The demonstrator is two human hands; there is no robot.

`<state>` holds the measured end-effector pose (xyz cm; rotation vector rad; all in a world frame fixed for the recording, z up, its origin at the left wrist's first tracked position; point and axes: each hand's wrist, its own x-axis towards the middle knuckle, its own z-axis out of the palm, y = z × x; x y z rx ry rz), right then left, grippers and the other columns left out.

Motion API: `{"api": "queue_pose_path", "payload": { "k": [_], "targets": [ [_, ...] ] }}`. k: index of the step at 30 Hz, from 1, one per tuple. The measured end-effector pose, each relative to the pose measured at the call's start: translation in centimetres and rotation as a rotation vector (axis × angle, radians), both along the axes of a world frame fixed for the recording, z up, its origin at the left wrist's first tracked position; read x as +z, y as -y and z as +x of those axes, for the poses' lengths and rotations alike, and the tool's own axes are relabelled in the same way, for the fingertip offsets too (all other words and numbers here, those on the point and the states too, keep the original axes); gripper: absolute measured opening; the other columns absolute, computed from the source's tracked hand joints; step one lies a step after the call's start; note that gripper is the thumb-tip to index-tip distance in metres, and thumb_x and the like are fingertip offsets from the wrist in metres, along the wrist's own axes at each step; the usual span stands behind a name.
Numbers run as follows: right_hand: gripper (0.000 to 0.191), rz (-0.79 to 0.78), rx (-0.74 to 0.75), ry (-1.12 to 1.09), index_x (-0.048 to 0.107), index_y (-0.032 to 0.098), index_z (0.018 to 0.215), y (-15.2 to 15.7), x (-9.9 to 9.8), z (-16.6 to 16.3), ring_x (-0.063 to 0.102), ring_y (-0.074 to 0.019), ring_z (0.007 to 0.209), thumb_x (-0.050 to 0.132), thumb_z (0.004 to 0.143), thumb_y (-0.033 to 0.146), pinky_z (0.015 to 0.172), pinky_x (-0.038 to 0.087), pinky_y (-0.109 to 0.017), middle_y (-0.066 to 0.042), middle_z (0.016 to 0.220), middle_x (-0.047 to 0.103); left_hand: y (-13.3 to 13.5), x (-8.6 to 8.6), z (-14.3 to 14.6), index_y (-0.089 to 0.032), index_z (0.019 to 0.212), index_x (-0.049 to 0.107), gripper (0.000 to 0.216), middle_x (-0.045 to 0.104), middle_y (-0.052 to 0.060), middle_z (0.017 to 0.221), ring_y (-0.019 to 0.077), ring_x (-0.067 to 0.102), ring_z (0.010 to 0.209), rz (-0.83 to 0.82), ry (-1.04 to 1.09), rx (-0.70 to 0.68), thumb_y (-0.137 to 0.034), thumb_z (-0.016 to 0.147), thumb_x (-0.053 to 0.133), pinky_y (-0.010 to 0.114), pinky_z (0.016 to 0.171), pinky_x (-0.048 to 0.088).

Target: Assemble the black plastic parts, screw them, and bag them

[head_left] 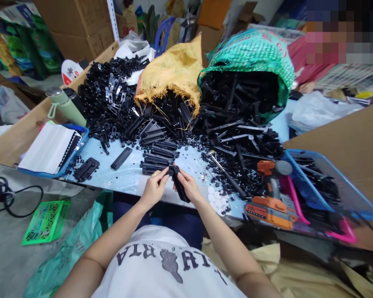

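Observation:
My left hand (pixel 154 187) and my right hand (pixel 189 185) meet over the near edge of the pale blue table (pixel 124 174). Together they pinch a black plastic bar (pixel 178 182) that slants down towards me. The left fingers close on its top end, and the right fingers wrap round its middle. Just beyond my hands lies a neat stack of similar black bars (pixel 157 157). Behind that spreads a large heap of black plastic parts (pixel 118 103).
A yellow sack (pixel 174 70) and a green sack (pixel 255 54) spill black parts at the back. An orange cordless drill (pixel 270 194) lies at the right beside a blue basket (pixel 329 182). A green bottle (pixel 65 105) and a blue tray with white sheets (pixel 52 147) sit left.

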<state>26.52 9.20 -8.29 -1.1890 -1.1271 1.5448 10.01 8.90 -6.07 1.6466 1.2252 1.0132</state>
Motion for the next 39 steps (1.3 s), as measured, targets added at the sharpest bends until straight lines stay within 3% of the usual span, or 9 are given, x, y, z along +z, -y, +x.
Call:
{"api": "queue_pose_path", "payload": {
  "k": [4, 10, 14, 19, 22, 27, 31, 35, 39],
  "targets": [
    [0.049, 0.235, 0.122, 0.165, 0.053, 0.026, 0.127, 0.0, -0.7, 2.2, 0.054, -0.0037, 0.056, 0.057, 0.081, 0.042, 0.058, 0.051, -0.023, -0.006, 0.117, 0.056, 0.1, 0.8, 0.1, -0.014, 0.121, 0.057, 0.037, 0.058, 0.008, 0.09, 0.0166, 0.056, 0.089, 0.112, -0.101, -0.087, -0.029, 0.089, 0.045, 0.028, 0.083, 0.043],
    [0.05, 0.328, 0.071, 0.216, 0.042, 0.024, 0.136, -0.1, 0.1, 3.3, 0.054, -0.0074, 0.057, 0.045, 0.089, 0.042, 0.053, 0.051, -0.024, -0.006, 0.099, 0.062, -0.3, 1.6, 0.4, -0.012, 0.119, 0.058, 0.035, 0.057, 0.007, 0.084, 0.015, 0.056, 0.081, 0.2, -0.122, -0.109, -0.027, 0.089, 0.046, 0.027, 0.077, 0.046],
    [0.049, 0.593, 0.13, 0.431, 0.046, 0.023, 0.133, -0.1, 1.1, 3.3, 0.057, -0.0116, 0.072, 0.051, 0.087, 0.036, 0.072, 0.052, -0.029, -0.007, 0.1, 0.061, 0.2, 1.0, 1.6, -0.016, 0.12, 0.057, 0.035, 0.057, 0.006, 0.086, 0.0143, 0.056, 0.08, 0.242, -0.182, -0.059, -0.027, 0.09, 0.044, 0.027, 0.076, 0.047],
    [0.048, 0.738, -0.109, 0.478, 0.041, 0.02, 0.137, 0.8, 1.5, 1.1, 0.057, -0.0163, 0.094, 0.045, 0.09, 0.034, 0.083, 0.049, -0.03, -0.01, 0.11, 0.059, 1.0, 0.4, 3.8, -0.015, 0.126, 0.052, 0.036, 0.058, 0.01, 0.097, 0.0142, 0.056, 0.09, 0.4, -0.023, 0.247, -0.023, 0.093, 0.038, 0.027, 0.08, 0.047],
    [0.05, 0.775, -0.154, 0.496, 0.039, 0.019, 0.138, 1.4, 1.0, -0.1, 0.055, -0.0179, 0.103, 0.045, 0.09, 0.034, 0.088, 0.047, -0.031, -0.01, 0.114, 0.059, 0.3, 0.5, 4.1, -0.016, 0.125, 0.052, 0.035, 0.059, 0.01, 0.098, 0.0137, 0.056, 0.09, 0.461, 0.028, 0.196, -0.021, 0.093, 0.039, 0.027, 0.08, 0.047],
    [0.051, 0.69, -0.063, 0.599, 0.035, 0.02, 0.14, 1.0, -0.7, 0.1, 0.056, -0.0164, 0.098, 0.038, 0.093, 0.04, 0.086, 0.047, -0.03, -0.01, 0.114, 0.058, -0.2, -1.8, 3.5, -0.016, 0.123, 0.052, 0.036, 0.059, 0.011, 0.106, 0.0158, 0.058, 0.091, 0.283, 0.033, 0.126, -0.028, 0.093, 0.037, 0.031, 0.082, 0.049],
    [0.047, 0.524, 0.205, 1.05, 0.044, 0.024, 0.134, -2.1, -1.4, 4.7, 0.055, -0.0179, 0.097, 0.035, 0.092, 0.044, 0.083, 0.045, -0.03, -0.008, 0.112, 0.059, 2.0, -5.5, 2.4, -0.012, 0.135, 0.035, 0.045, 0.057, 0.016, 0.109, 0.0193, 0.062, 0.084, -0.075, -0.141, 0.175, -0.028, 0.092, 0.034, 0.036, 0.074, 0.052],
    [0.038, 0.272, -0.168, 1.636, 0.054, 0.015, 0.12, -7.4, -0.7, 12.7, 0.047, -0.024, 0.104, 0.032, 0.093, 0.03, 0.082, 0.039, -0.033, -0.014, 0.113, 0.056, 2.7, -6.7, 1.5, -0.016, 0.133, 0.039, 0.051, 0.04, 0.016, 0.135, 0.03, 0.031, 0.13, 0.247, -0.597, -0.078, -0.012, 0.082, 0.044, 0.05, 0.103, 0.032],
    [0.035, 0.122, -0.226, 1.887, 0.053, 0.003, 0.11, -11.5, -0.5, 17.3, 0.045, -0.0274, 0.102, 0.026, 0.088, 0.009, 0.083, 0.032, -0.039, -0.02, 0.104, 0.056, 0.6, -6.2, 3.1, -0.019, 0.123, 0.049, 0.046, 0.053, 0.01, 0.122, 0.0252, 0.04, 0.122, 0.432, -0.821, -0.486, -0.003, 0.081, 0.041, 0.049, 0.103, 0.028]
  ]
}}
